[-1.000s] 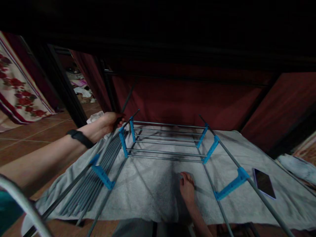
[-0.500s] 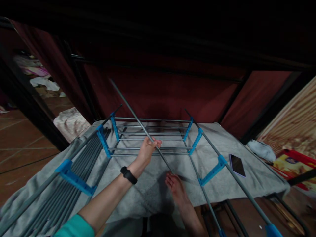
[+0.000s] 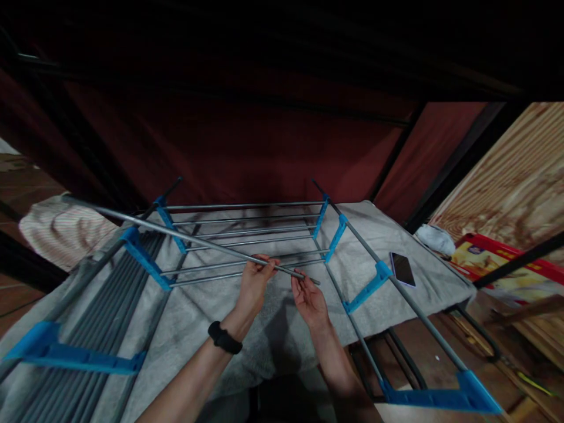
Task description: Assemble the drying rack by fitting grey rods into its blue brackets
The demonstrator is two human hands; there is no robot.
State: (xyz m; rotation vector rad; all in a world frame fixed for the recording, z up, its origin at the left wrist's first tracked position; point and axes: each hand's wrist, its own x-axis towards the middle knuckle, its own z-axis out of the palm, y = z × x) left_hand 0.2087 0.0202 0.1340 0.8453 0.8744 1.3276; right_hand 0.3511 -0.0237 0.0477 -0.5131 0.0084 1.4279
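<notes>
A long grey metal tube slants across the view, its far end high at the left. My left hand, with a black band on the wrist, is closed around it near its lower end. Close to that end, my right hand pinches the tube between thumb and fingers. Behind both hands lies a rack frame of tubes, with blue plastic brackets on the left side and a matching blue bracket on the right. Several crossbars join the two sides at the far end.
A grey cloth covers the surface beneath. Several loose tubes lie side by side at the left. A phone rests at the right, with a red and yellow box beyond it. A dark red panel stands behind.
The tube has swung from steep to flatter, its far end moving left and down. My right hand has risen and now grips the tube's near end. The view has turned right.
</notes>
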